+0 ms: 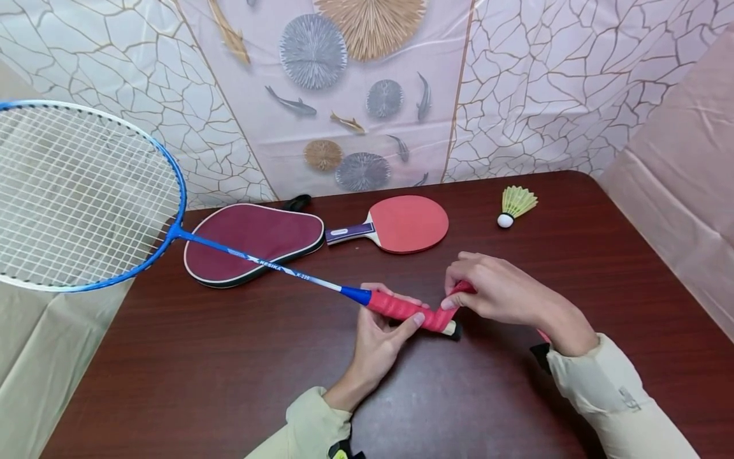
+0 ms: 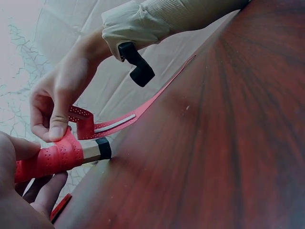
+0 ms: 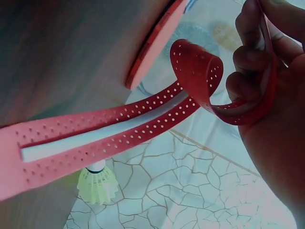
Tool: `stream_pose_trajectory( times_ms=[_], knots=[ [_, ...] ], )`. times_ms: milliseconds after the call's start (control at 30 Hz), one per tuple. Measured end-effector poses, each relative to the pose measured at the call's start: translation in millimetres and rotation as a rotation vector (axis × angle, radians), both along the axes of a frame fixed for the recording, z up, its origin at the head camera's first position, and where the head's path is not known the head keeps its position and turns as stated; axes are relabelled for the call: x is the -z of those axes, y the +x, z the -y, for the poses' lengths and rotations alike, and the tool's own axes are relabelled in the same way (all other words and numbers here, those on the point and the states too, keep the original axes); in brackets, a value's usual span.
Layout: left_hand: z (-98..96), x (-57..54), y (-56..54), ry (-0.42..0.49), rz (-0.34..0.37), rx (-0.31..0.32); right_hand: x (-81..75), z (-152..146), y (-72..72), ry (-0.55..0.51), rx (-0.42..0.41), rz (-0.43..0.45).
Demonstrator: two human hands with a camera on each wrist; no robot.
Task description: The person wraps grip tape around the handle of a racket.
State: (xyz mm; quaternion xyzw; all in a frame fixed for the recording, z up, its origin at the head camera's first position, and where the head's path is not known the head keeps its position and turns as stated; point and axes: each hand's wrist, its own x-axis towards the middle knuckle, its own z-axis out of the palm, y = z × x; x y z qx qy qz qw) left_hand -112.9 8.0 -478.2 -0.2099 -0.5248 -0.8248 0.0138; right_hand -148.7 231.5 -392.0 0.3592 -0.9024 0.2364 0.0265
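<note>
A blue and white badminton racket point(image 1: 229, 250) slants across the head view, its strung head up at the left. My left hand point(image 1: 375, 344) grips its handle, thumb on the red wrap. Red perforated grip tape point(image 2: 57, 157) winds round most of the handle; a bare pale strip and the black butt cap point(image 2: 103, 148) show at the end. My right hand point(image 1: 504, 290) pinches the tape close to the handle's end. In the right wrist view the loose tape point(image 3: 119, 124) loops out of the curled fingers, a white strip along its middle.
A red table tennis paddle point(image 1: 408, 223) lies on the dark wooden table point(image 1: 229, 395), beside a maroon paddle case point(image 1: 258, 239). A yellow shuttlecock point(image 1: 516, 204) stands at the back right. Patterned cloth point(image 1: 516, 95) hangs behind the table.
</note>
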Motion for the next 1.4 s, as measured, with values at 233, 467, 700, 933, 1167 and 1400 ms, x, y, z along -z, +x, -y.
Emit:
stream_pose_trajectory(
  times_ms=[233,467,700,933,1167,1400],
  knots=[
    [0.8,-1.1,-1.4,0.043,-0.051,0.089,8.8,4,-3.0,0.024,-0.004,0.007],
    [3.7,0.2,-2.0,0.069,-0.017,0.138,11.3,11,-0.9,0.040,-0.013,0.050],
    [5.6,0.7,-0.7,0.070,0.023,0.130,10.2,14,0.6,0.069,0.003,0.104],
    [5.9,2.3,-1.2,0.068,0.000,0.128,12.8,12,-0.7,0.033,-0.027,0.214],
    [4.0,3.7,-1.5,0.062,-0.015,0.112,16.4,9,-4.0,-0.032,-0.175,0.234],
    [2.9,3.7,0.4,0.006,0.042,0.032,17.0,9,-3.8,-0.030,-0.194,0.271]
  ],
)
